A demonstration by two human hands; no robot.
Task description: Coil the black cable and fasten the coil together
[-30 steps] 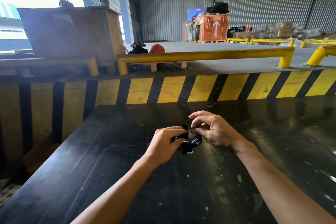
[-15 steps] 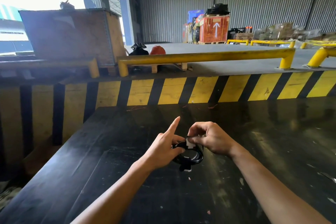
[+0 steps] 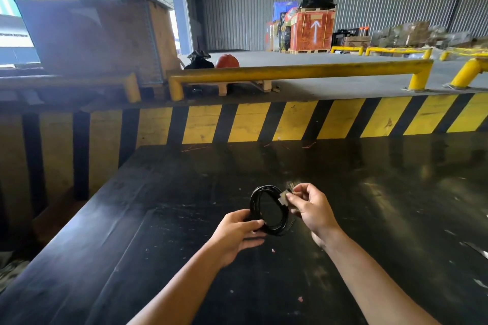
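The black cable [image 3: 254, 199] is wound into a round coil, held upright just above the black table [image 3: 158, 232]. My left hand [image 3: 235, 235] grips the coil's lower left part between thumb and fingers. My right hand [image 3: 311, 208] pinches a small white tie [image 3: 283, 199] wrapped around the coil's upper right side. Thin ends stick up above the tie, blurred.
A yellow-and-black striped wall [image 3: 264, 124] runs along the table's far edge, with a yellow guard rail [image 3: 298, 71] above it. A large brown crate [image 3: 100, 37] stands back left. Small scraps lie scattered on the table.
The coil was raised and turned upright, so its ring now faces me. My left hand shifted to the coil's lower left and its index finger folded down; my right hand stays on the tie.
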